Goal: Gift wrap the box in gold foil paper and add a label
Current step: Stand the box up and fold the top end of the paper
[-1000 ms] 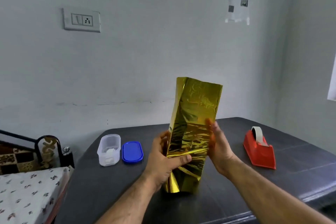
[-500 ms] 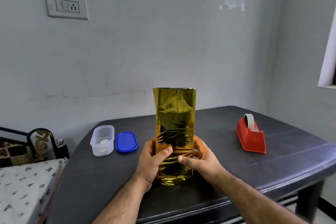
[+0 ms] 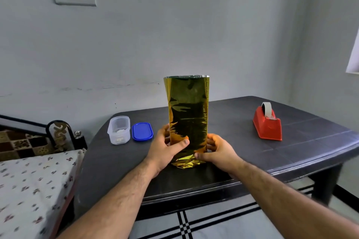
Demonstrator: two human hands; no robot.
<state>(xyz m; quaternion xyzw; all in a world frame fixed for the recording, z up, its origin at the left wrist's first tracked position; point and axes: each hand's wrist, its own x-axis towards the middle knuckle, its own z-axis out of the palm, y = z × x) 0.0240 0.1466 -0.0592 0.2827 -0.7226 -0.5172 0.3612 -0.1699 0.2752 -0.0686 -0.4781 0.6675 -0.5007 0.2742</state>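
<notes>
A tall box wrapped in gold foil paper (image 3: 187, 110) stands upright on the dark table (image 3: 242, 153). The foil rises above as an open sleeve at the top, and its bottom end is crumpled against the table. My left hand (image 3: 165, 147) grips the lower left side, thumb across the front. My right hand (image 3: 215, 149) holds the lower right side, thumb near the crumpled bottom foil. The box itself is hidden inside the foil.
A red tape dispenser (image 3: 267, 122) sits at the table's right. A clear plastic container (image 3: 118, 129) and its blue lid (image 3: 142, 131) lie at the left. A bed with a floral sheet (image 3: 29, 184) is beside the table on the left.
The wrapped box went from tilted and lifted to standing upright on the table. Both hands slid down to its lower part.
</notes>
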